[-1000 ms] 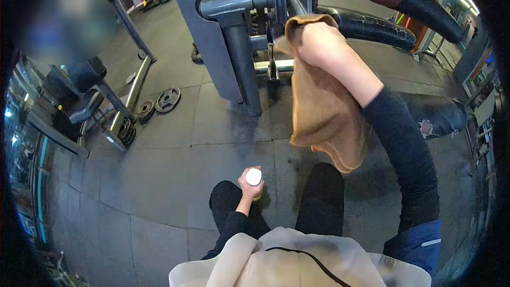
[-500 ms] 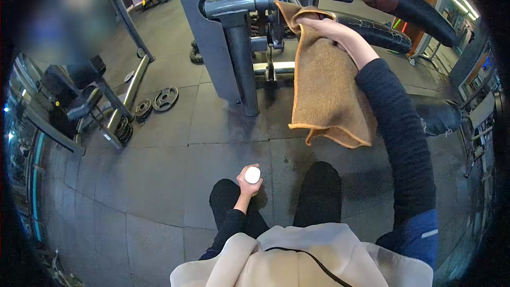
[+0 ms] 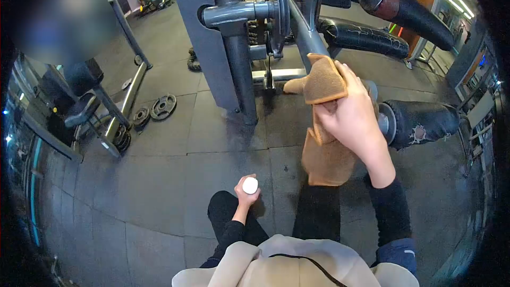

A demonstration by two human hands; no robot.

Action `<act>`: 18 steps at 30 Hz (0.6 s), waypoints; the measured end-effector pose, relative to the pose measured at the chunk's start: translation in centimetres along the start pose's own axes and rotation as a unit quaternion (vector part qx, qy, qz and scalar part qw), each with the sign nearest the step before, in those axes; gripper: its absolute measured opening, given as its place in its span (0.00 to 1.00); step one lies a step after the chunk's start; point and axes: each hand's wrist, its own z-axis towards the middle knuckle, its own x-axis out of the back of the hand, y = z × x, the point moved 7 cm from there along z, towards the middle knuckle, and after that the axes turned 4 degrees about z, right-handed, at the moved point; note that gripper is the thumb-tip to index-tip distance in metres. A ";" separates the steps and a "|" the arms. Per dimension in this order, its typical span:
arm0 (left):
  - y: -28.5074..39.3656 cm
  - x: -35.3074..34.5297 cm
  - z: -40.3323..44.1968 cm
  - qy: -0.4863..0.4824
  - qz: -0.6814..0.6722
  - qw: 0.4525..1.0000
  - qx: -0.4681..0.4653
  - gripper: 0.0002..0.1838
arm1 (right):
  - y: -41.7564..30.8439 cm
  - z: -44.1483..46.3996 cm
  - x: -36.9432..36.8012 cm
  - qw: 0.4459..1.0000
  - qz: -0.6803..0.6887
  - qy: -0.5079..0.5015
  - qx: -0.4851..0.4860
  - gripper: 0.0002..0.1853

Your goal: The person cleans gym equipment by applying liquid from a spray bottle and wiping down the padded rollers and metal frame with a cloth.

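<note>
My right hand [image 3: 353, 109] is closed on a brown cloth [image 3: 325, 81] with orange stitched edges. The cloth is bunched over the lower part of the machine's slanted grey metal bar [image 3: 306, 34], and its loose end hangs below. Just right of that hand sticks out a black padded roller [image 3: 425, 122] with a torn patch in its cover. Low in front of my body, my left hand [image 3: 246, 194] grips a white-topped bottle [image 3: 250, 185], seen from above; its body is mostly hidden by the fingers.
A thick grey machine upright [image 3: 226, 48] stands ahead. Two more black pads, an upper one [image 3: 425, 18] and a cracked one [image 3: 366, 37], reach out to the right. Weight plates [image 3: 163, 107] lie on the dark tiled floor at left, beside a rack and bench [image 3: 85, 107].
My right hand has brought the cloth down and nearer from the upper cracked pad to the slanted bar's lower part. The cloth is now bunched rather than hanging spread. My left hand barely moved.
</note>
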 end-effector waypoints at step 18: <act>-1.3 0.2 0.2 0.043 -0.027 0.998 0.024 0.19 | 4.7 9.7 -6.2 0.974 -0.043 -0.194 -0.106 0.24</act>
